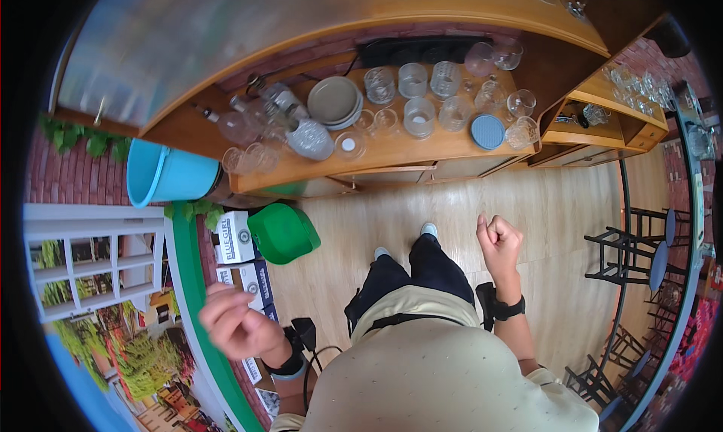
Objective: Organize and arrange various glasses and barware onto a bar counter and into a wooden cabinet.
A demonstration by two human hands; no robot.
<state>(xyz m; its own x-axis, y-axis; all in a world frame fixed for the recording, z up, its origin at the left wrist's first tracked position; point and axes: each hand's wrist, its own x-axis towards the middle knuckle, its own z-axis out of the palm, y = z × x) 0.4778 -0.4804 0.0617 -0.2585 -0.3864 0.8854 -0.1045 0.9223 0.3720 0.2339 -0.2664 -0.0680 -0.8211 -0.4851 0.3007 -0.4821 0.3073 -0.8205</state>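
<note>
My left hand is raised at the lower left, slightly blurred, its fingers curled; whether they are fully closed is unclear. On the right, my right hand is raised above the floor with its fingers curled in and the thumb up, holding nothing. Neither hand touches the wooden cabinet in front of me. Its shelf carries several clear drinking glasses, a stack of plates, a round blue ribbed item, and clear glass bottles at its left end.
A green plastic bin stands on the floor by stacked cardboard boxes. A light blue bucket is left of the cabinet. Dark stools stand at the right. A second wooden cabinet holds more glassware.
</note>
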